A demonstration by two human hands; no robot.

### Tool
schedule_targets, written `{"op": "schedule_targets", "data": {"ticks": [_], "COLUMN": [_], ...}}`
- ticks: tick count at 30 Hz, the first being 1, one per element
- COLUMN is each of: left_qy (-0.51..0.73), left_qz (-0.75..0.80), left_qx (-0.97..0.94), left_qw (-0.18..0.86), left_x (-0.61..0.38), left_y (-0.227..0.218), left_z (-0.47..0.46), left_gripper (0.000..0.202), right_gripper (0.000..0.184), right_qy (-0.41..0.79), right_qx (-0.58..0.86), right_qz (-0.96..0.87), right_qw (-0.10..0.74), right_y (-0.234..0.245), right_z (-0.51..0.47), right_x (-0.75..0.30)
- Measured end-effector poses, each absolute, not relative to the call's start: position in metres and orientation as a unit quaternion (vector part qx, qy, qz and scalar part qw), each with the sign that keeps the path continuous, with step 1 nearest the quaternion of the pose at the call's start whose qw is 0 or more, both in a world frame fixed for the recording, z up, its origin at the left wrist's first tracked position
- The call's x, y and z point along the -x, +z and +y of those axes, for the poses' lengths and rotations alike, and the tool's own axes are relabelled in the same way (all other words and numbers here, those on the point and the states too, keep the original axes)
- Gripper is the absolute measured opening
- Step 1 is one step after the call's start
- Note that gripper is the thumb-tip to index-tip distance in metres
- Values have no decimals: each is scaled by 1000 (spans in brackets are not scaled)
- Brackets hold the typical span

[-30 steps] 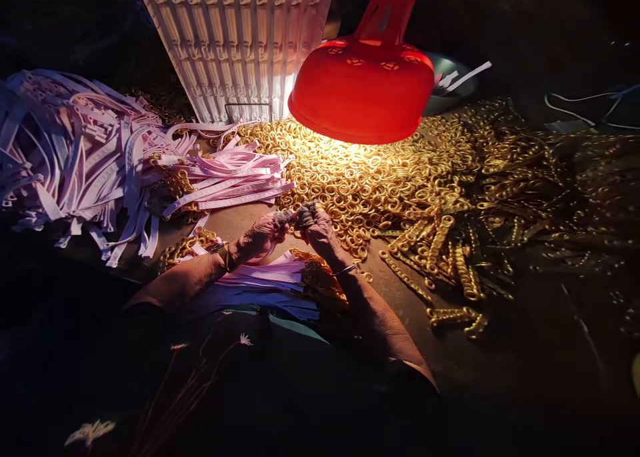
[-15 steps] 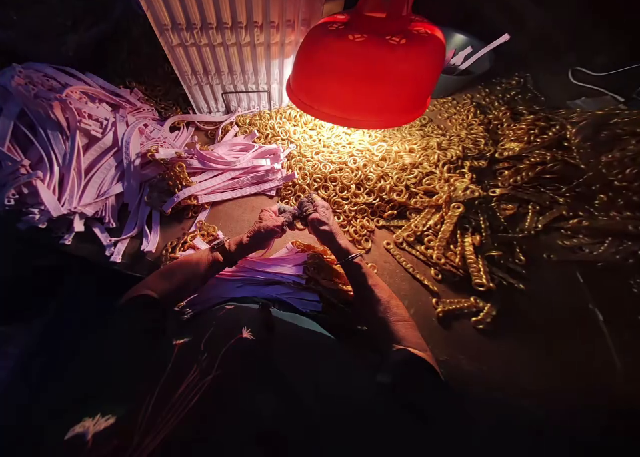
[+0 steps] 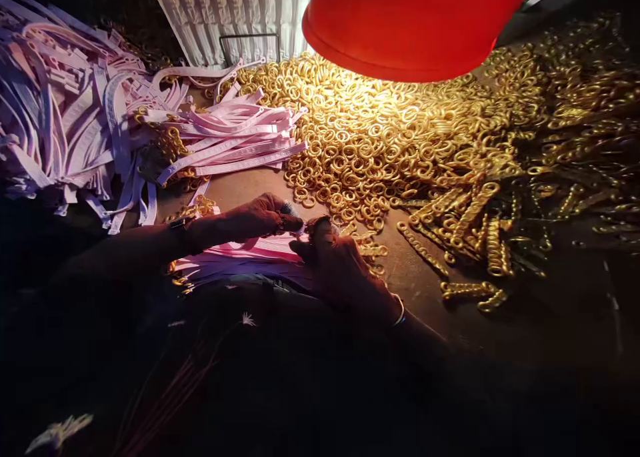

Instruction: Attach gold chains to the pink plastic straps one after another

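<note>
My left hand [image 3: 260,218] and my right hand [image 3: 340,267] meet over a bundle of pink strips [image 3: 245,253] lying near the table's front edge. Both hands have their fingers curled and pinched together at a small spot between them, where the end of a pink strip seems to sit; what they pinch is too small and dark to name. A big heap of loose gold rings [image 3: 360,143] lies just beyond the hands under the lamp.
A red lamp shade [image 3: 410,23] hangs low over the rings. More pink strips [image 3: 75,123] pile up at the left. Strings of joined gold rings [image 3: 470,230] lie at the right. A white ribbed panel [image 3: 235,10] stands at the back.
Both hands have drawn back toward me from the edge of the ring heap onto the pink bundle. The view has tipped down and closer, so the lamp fills more of the top.
</note>
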State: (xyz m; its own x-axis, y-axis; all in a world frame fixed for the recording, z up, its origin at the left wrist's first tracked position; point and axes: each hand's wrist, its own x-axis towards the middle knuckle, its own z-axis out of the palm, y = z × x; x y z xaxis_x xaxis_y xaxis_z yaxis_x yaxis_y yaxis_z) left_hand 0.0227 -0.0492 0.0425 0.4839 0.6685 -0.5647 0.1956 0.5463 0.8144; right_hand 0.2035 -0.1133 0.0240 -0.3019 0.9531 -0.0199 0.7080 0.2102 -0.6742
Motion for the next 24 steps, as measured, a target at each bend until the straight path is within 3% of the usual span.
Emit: {"op": "schedule_targets", "data": {"ticks": [2, 5, 12, 18, 24], "left_qy": [145, 159, 197, 168, 172], "left_qz": [442, 385, 437, 439, 433], "left_qx": [-449, -437, -385, -297, -295], "left_qw": [763, 797, 789, 831, 834], "left_x": [-20, -15, -17, -24, -26], "left_y": [37, 33, 39, 32, 19], "left_z": [-65, -86, -109, -109, -109], "left_gripper": [32, 32, 33, 34, 36], "right_gripper": [23, 21, 25, 21, 17], "right_qy": [272, 304, 463, 462, 499], "right_qx": [542, 537, 511, 482, 467], "right_qz": [-777, -763, -678, -695, -699], "right_qw": [170, 190, 255, 267, 211], "right_y": [16, 6, 15, 6, 4], "right_z": [-131, -149, -152, -151, -142], "right_x": [-202, -201, -196, -191, -193]}}
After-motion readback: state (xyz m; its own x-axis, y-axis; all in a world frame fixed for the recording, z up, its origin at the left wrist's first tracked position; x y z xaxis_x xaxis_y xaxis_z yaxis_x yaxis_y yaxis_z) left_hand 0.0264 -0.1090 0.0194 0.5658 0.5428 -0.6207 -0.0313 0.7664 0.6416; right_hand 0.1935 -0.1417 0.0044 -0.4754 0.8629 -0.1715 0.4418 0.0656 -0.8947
